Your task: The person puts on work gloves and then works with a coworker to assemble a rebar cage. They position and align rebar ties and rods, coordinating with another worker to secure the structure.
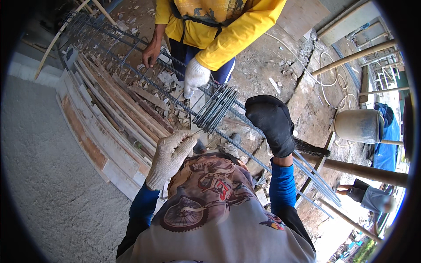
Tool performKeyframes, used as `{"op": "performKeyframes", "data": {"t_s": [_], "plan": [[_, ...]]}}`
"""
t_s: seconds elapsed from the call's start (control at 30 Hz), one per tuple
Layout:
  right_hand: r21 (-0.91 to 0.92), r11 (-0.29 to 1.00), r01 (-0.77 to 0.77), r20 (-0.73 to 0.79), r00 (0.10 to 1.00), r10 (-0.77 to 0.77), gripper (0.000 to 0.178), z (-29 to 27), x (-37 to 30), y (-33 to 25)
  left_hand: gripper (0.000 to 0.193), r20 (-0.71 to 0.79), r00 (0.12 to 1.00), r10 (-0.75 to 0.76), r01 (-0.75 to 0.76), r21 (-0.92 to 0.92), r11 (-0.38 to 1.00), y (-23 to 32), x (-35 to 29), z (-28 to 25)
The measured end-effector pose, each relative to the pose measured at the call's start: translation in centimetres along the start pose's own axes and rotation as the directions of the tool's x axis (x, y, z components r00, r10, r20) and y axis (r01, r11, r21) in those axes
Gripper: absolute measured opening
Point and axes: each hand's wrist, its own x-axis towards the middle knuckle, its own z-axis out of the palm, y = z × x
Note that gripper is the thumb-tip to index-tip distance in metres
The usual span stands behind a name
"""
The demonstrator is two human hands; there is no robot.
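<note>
My left hand (172,154), in a cream knitted glove, is closed with thumb and fingertips pinched beside a stack of dark steel stirrups (215,108). A thin wire seems to run near the fingertips, but I cannot make out the grip. My right hand (271,126), in a black glove, is curled closed over the long ribbed rebars (252,154) right of the stack; its fingertips are hidden. The stirrups sit bunched around these bars. Across from me, a co-worker's white-gloved hand (196,75) rests at the bars, and their bare hand (152,52) is farther left.
Long wooden boards (116,105) lie to the left beside a rough grey concrete surface (52,153). Rubble covers the ground. On the right are a wooden pole (364,171), a drum (358,126), a coiled hose (335,83) and a distant person (375,199).
</note>
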Motion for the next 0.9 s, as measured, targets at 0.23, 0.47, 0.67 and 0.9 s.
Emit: {"op": "performKeyframes", "data": {"t_s": [0.23, 0.47, 0.67, 0.9], "plan": [[-0.202, 0.974, 0.099, 0.198, 0.978, -0.058, 0.038, 1.5, 0.8, -1.3, 0.020, 0.102, 0.995, -0.017, 0.028, -0.109, 0.994, 1.7, 0.9, 0.5], [0.122, 0.991, -0.048, -0.079, 0.995, 0.058, 0.048, -0.5, 0.3, -2.1, 0.019, 0.056, 0.998, 0.006, -0.001, -0.089, 0.996, 2.6, 0.9, 1.2], [0.672, 0.740, -0.031, -0.256, 0.928, 0.271, 0.055, -1.5, -1.1, 0.5, 0.018, 0.024, 0.999, 0.049, -0.047, -0.073, 0.996, 2.1, 0.6, 1.6], [0.619, 0.783, 0.055, -0.298, 0.939, 0.170, 0.054, 3.4, -1.5, 0.2, 0.019, 0.088, 0.983, 0.160, -0.169, 0.102, 0.980, 1.3, 0.2, 2.2]]}}
